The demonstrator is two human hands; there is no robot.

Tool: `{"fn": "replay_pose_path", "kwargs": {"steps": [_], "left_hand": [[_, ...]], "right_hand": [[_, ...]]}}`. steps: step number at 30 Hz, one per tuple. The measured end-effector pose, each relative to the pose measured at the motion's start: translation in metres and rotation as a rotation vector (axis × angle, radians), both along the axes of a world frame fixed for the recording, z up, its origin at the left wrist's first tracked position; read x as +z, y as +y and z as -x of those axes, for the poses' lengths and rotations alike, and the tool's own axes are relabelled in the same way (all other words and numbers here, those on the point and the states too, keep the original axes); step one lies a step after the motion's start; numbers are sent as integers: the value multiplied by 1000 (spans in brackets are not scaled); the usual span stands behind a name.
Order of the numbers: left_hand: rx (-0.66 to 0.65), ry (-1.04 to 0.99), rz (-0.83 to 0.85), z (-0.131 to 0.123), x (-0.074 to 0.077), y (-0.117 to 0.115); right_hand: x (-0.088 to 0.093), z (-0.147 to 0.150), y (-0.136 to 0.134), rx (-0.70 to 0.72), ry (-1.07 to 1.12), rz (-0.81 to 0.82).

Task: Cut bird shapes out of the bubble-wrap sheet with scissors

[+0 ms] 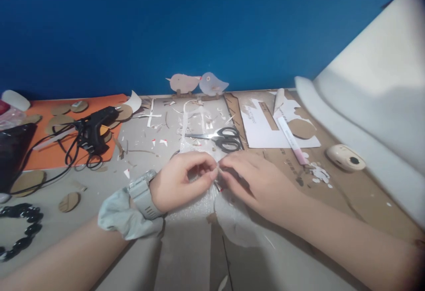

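My left hand [181,180], with a grey watch and a pale scrunchie on the wrist, meets my right hand [257,184] at the fingertips over the middle of the table. Together they pinch a tiny white-and-red scrap [219,180]; its exact shape is too small to tell. A sheet of clear bubble wrap [199,204] lies under both hands. Black-handled scissors [222,139] lie just beyond the fingers.
A black glue gun [96,127] with its cord rests on orange paper [49,154] at the left. Two paper birds [195,83] stand by the blue wall. A pink pen [292,140], white sheet [265,127], cream round device [345,157], black beads [20,227] and cardboard discs surround.
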State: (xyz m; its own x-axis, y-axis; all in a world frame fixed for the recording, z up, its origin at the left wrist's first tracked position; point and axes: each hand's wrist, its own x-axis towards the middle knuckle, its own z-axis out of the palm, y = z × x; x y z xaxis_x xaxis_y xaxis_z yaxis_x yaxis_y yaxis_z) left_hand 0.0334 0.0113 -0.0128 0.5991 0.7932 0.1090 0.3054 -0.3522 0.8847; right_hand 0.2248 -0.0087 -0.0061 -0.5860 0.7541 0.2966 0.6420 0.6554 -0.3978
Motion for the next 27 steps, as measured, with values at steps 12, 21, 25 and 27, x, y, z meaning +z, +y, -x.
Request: {"fn": "replay_pose_path", "kwargs": {"steps": [12,21,25,27], "left_hand": [[37,74,-45,-2,0,-4],[-63,-23,134,2,5,2],[-113,-49,197,5,8,3],[-135,-62,227,6,9,3]], "right_hand": [[-9,1,-2,58,-102,-118],[-1,0,2,114,1,42],[6,-1,3,121,18,195],[8,-1,4,121,30,243]]}}
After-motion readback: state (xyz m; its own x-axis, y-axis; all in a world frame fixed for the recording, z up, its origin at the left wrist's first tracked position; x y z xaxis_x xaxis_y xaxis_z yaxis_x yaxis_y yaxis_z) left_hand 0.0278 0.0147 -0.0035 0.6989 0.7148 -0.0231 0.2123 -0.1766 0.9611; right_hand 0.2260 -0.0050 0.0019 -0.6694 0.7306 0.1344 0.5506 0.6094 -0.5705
